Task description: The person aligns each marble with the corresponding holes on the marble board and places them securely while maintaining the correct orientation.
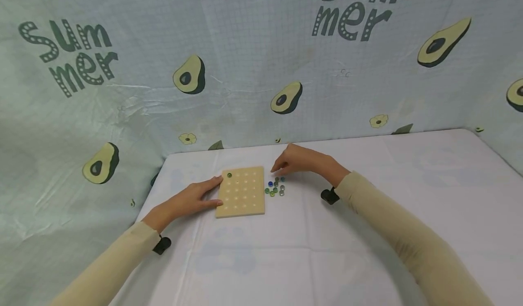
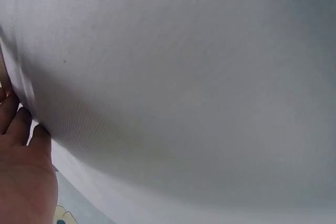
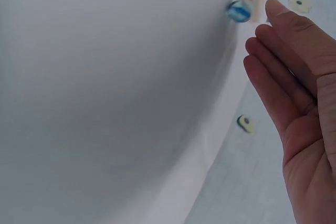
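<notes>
A square light-wood board (image 1: pixel 241 211) with rows of round dimples lies flat on the table. One dark green marble (image 1: pixel 229 175) sits in its upper-left dimple. My left hand (image 1: pixel 192 201) touches the board's left side, thumb and fingers spread apart; in the left wrist view only part of this hand (image 2: pixel 26 166) shows. Just right of the board lies a loose group of glass marbles (image 1: pixel 276 185), blue, green and clear. Above their far side hovers my right hand (image 1: pixel 296 158), fingers pointing down. In the right wrist view its fingers look loosely bent, with no marble visible at the tips, near a blue-and-orange marble (image 3: pixel 240 11).
The table (image 1: pixel 278 260) wears a white cloth and ends at a back edge just beyond the board. Behind it hangs a curtain (image 1: pixel 245 70) printed with avocados and lettering. Each wrist carries a small black camera (image 1: pixel 329 196).
</notes>
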`<state>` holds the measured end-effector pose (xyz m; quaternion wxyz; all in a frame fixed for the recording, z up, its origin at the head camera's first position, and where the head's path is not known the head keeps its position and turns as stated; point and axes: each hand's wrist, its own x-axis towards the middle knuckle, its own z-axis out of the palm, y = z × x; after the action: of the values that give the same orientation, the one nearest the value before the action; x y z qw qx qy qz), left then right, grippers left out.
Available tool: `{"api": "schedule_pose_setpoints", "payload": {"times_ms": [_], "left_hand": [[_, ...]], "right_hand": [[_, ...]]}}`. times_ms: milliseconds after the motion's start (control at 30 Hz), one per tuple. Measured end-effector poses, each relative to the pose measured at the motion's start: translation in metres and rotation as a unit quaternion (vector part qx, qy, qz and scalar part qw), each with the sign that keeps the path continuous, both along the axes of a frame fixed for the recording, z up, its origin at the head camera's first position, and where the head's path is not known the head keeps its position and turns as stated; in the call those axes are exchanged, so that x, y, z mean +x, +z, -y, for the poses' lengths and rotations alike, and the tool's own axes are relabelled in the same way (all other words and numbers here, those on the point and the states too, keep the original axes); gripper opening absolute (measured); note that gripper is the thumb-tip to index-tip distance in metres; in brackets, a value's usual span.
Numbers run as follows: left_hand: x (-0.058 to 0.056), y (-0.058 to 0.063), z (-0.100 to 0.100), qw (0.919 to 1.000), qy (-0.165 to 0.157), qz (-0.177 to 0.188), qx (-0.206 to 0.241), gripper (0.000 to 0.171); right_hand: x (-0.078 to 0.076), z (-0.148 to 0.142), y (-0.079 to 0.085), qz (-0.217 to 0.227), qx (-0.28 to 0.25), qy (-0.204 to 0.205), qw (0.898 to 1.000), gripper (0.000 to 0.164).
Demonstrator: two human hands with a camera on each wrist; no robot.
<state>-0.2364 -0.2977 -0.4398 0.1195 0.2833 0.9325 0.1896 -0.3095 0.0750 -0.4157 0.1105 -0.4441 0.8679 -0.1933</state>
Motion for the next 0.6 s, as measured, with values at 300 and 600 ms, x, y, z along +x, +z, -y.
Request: {"api": "schedule_pose_setpoints", "payload": {"times_ms": [300,600], "left_hand": [[0.001,0.002,0.001,1.0000,0.002,0.004,-0.002,0.089],[0.002,0.001,-0.002,1.0000,0.006,0.001,-0.006,0.089]], "right_hand": [[0.006,-0.021,-0.017,0.004,-0.047,0.006,0.999,0.021],[0.011,-0.024,-0.021,-0.011,-0.055,-0.009,0.998,0.020]]}}
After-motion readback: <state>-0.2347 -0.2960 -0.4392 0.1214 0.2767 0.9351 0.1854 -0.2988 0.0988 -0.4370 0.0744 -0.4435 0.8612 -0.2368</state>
